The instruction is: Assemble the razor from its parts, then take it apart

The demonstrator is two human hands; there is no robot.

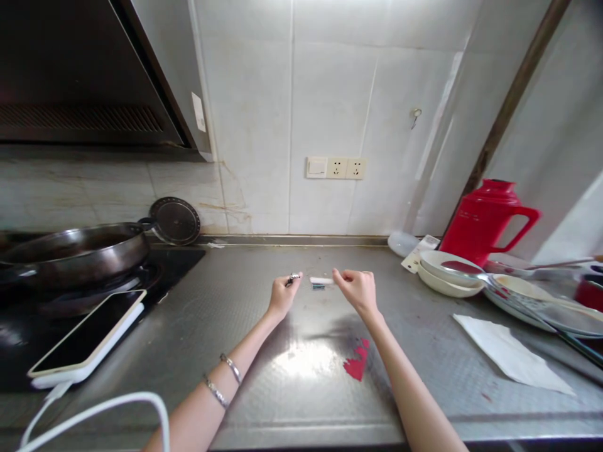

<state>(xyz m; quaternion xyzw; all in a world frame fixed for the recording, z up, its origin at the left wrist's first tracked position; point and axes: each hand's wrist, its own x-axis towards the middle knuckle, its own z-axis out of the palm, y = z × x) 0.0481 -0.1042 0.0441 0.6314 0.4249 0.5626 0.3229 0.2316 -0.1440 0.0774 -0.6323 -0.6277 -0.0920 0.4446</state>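
My left hand point(283, 295) is closed above the metal counter. A small dark and silver piece point(293, 279) shows at its fingers; I cannot tell whether it is held or worn. My right hand point(357, 290) is also closed, thumb pressed to the curled fingers, and whatever is in it is hidden. Between the hands is a white strip point(321, 280), its right end close to my right thumb; whether they touch is unclear. Just below the strip is a small dark teal piece point(318, 286). Nearer me, torn-looking red scraps point(357, 363) lie on the counter.
A steel pan point(85, 254) sits on the black stove at left, with a phone point(89, 336) and its white cable point(141, 397) in front. Stacked bowls point(445, 282), plates point(532, 314), a red thermos jug point(485, 220) and a white napkin point(509, 351) occupy the right side.
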